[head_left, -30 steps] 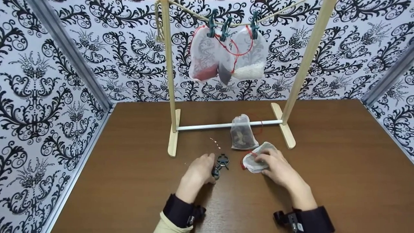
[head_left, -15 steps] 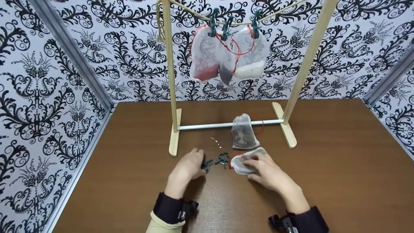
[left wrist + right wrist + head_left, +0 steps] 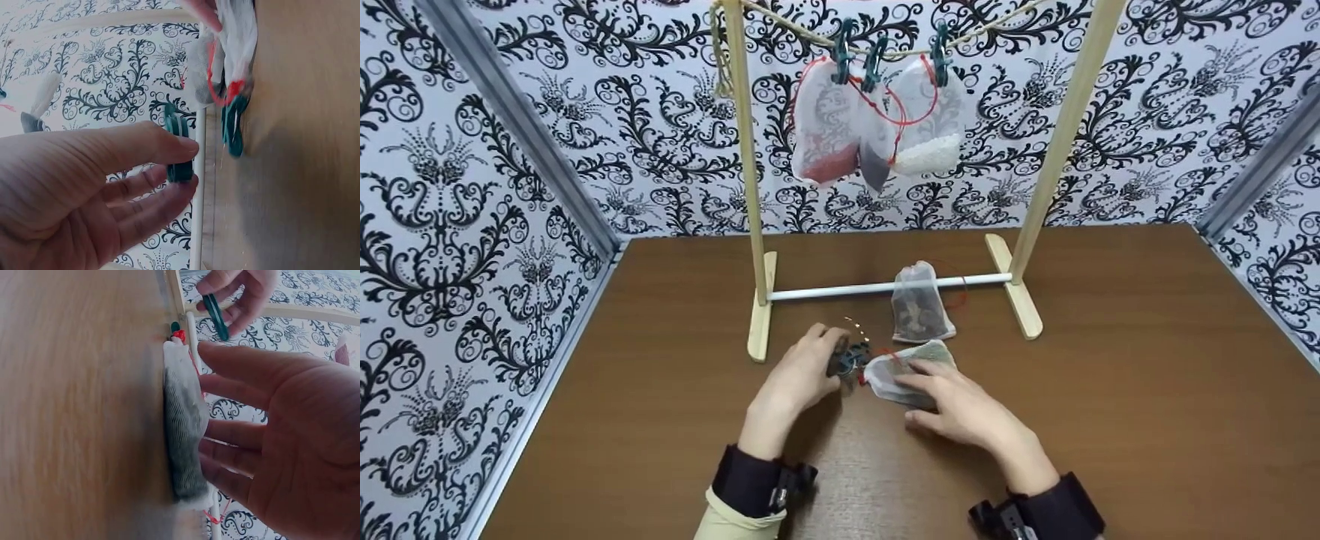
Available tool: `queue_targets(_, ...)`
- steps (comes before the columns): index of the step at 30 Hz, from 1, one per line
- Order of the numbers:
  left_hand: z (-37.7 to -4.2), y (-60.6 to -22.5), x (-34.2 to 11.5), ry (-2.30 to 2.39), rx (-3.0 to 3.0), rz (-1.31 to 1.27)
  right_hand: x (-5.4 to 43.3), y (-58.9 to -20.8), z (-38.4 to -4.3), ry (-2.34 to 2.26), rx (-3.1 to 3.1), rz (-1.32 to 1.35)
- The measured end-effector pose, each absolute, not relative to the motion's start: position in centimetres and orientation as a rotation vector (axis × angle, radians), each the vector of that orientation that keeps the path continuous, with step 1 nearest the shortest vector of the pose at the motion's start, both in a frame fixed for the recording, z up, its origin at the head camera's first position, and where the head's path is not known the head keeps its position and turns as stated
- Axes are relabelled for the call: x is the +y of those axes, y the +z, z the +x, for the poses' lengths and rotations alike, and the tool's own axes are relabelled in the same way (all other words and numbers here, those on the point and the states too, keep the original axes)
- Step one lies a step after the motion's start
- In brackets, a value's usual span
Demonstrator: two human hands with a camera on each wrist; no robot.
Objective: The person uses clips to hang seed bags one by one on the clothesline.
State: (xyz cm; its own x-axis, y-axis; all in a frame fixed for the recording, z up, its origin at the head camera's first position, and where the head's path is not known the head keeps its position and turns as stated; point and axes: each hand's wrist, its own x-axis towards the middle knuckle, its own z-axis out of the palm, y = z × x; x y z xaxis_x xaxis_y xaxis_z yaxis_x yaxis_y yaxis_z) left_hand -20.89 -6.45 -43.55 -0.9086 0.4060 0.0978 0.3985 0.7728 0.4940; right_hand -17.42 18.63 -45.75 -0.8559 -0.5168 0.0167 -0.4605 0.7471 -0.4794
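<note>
Bag (image 3: 184, 416): is being touched on desk (image 3: 1147, 390) by right grip (image 3: 960, 405), the nearer, fingers loosely extended, nothing clasped | long axis: neck (image 3: 175, 350) is being pointed leftward at left grip (image 3: 795, 375), loose clip (image 3: 233, 126) just beside | left grip: held clip (image 3: 180, 172) is being pinched, thumb against fingertips

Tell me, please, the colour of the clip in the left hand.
The clip is dark bluish green; the left wrist view shows it best.

On three sides, white walls (image 3: 660, 202) patterned in black scrollwork, with grey metal posts (image 3: 524, 126) at the corners. On the brown table (image 3: 1147, 337), a pale wooden stand (image 3: 751, 187) with two flat feet, joined low by a white rod (image 3: 832, 291), strung above with a sagging beige rope (image 3: 799, 33); pale flecks (image 3: 859, 328) before the rod.
</note>
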Motion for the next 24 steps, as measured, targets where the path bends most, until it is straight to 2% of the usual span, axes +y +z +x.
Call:
queue_targets(8, -20.9, -43.7, -5.2, 0.853, 2.933, 0.854, 18.2, -45.8, -17.8, -0.944, 2.895, -0.864)
queue_targets(24, -20.7, -43.3, -3.2, 1.117, 2.746, 0.964, 18.7, -44.9, -18.1, -1.369, 2.929, -0.834)
